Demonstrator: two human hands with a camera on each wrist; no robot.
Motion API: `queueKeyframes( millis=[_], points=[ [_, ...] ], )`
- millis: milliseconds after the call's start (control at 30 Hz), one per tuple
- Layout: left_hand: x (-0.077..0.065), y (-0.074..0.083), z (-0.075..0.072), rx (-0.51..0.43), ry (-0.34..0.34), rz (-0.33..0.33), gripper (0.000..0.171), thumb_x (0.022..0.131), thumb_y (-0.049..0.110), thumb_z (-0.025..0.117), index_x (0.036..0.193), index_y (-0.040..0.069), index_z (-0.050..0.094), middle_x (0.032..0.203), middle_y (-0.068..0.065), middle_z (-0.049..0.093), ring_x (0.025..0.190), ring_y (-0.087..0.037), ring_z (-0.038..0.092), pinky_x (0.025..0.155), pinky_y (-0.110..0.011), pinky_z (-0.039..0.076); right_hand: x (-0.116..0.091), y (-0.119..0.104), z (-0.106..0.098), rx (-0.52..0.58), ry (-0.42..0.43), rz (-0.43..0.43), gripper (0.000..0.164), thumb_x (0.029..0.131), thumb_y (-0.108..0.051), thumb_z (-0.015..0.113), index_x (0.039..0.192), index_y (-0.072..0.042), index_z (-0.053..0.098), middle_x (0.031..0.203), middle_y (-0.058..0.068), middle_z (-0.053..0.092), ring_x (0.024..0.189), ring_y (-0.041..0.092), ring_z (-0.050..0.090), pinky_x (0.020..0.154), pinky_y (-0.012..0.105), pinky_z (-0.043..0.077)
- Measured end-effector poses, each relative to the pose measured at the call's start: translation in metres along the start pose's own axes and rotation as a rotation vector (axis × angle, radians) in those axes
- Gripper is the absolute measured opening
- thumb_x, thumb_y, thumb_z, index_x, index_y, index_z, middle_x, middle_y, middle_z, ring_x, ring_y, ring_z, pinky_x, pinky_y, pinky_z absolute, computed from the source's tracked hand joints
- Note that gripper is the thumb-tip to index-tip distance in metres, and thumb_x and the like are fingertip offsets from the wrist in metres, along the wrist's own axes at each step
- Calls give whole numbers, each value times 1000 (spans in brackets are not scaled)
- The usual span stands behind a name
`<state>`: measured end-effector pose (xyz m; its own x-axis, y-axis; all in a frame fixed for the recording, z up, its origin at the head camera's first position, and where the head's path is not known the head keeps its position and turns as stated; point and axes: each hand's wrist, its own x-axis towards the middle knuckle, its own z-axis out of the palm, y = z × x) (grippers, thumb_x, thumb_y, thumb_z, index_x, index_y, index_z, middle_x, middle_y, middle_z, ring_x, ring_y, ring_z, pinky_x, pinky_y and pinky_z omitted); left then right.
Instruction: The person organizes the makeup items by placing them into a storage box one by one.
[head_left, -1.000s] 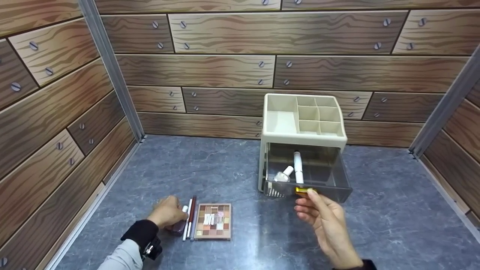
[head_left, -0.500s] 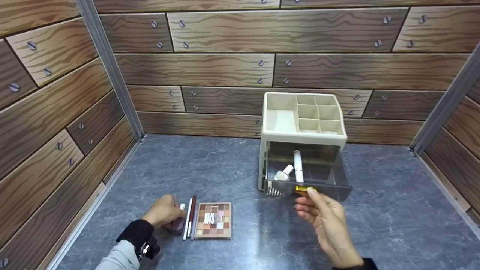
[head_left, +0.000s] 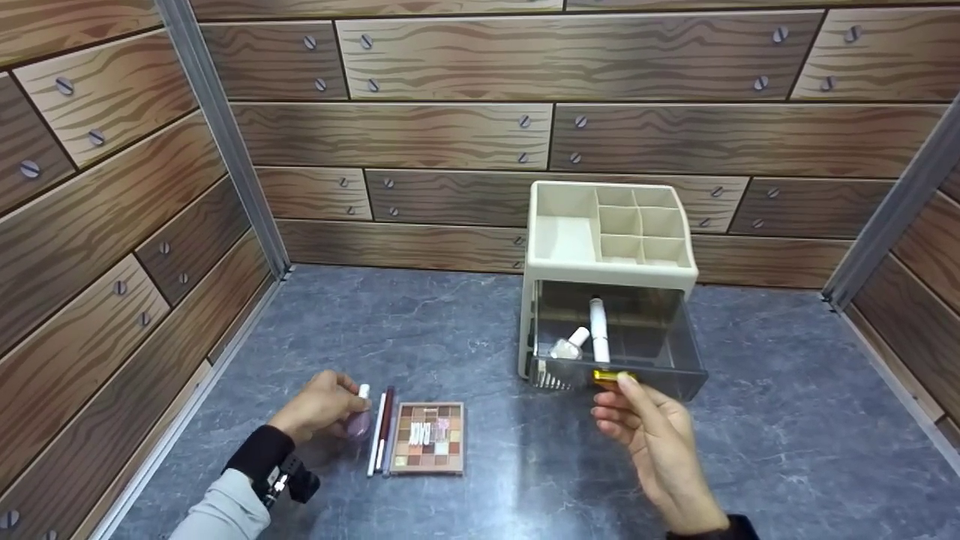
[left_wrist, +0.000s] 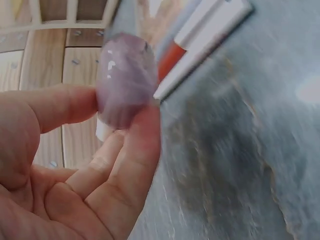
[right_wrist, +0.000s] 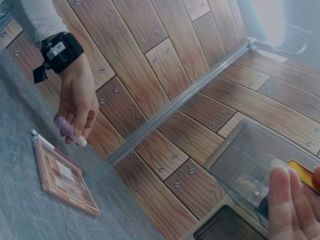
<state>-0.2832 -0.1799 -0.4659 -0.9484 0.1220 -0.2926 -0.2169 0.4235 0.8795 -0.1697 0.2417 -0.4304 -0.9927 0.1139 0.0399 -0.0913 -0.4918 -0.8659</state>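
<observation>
My left hand (head_left: 319,405) pinches a purple nail polish bottle (left_wrist: 125,82) with a white cap between thumb and fingers. In the right wrist view the bottle hangs above the table, cap tilted down in that view. With thumb and fingers my right hand (head_left: 660,442) grips the gold handle (head_left: 604,376) of a smoky clear drawer (head_left: 679,385). The drawer is pulled out of a cream cosmetics organizer (head_left: 611,273). Inside it lie a clear nail polish bottle (head_left: 565,349) with a white cap and a white tube (head_left: 599,334).
Beside the left hand several slim cosmetic pencils (head_left: 385,427) lie side by side. An eyeshadow palette (head_left: 427,461) lies just right of them on the grey marbled table (head_left: 420,330). The organizer's top has divided compartments. Wood-patterned walls (head_left: 405,135) surround the table.
My left hand has lifted the purple nail polish bottle and shifted slightly left and away from the pencils. My right hand keeps its grip on the handle, and the drawer stays out.
</observation>
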Motion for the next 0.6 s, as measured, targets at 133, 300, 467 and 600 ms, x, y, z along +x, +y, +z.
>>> queueKeyframes(
  millis=[133, 300, 467, 600],
  points=[
    [1, 8, -4, -62, -57, 13, 36, 95, 6, 72, 122, -8, 53, 83, -10, 66, 62, -14, 59, 51, -26, 54, 0, 0, 0, -5, -2, -2, 27, 110, -15, 54, 98, -6, 76, 84, 5, 78, 74, 13, 75, 67, 22, 63],
    [2, 17, -8, -110, -93, 52, 47, 96, 11, 73, 136, -5, 54, 89, -11, 71, 70, -16, 65, 60, -30, 59, 0, 0, -1, -8, -14, -8, 27, 110, -14, 53, 98, -6, 76, 84, 5, 78, 74, 12, 76, 67, 21, 63],
    [3, 30, -9, -177, -135, 65, 52, 96, 14, 74, 142, 1, 54, 102, -17, 73, 77, -19, 70, 67, -34, 63, 0, -1, -1, -6, -5, -3, 27, 110, -15, 54, 98, -7, 77, 84, 5, 78, 74, 12, 75, 67, 21, 63],
    [3, 42, -7, -240, -173, 74, 50, 96, 13, 74, 141, 3, 54, 112, -22, 71, 82, -21, 71, 70, -34, 64, 0, -1, -1, -2, 2, 4, 28, 110, -15, 54, 97, -7, 77, 84, 5, 78, 74, 12, 75, 66, 21, 63]
  ],
)
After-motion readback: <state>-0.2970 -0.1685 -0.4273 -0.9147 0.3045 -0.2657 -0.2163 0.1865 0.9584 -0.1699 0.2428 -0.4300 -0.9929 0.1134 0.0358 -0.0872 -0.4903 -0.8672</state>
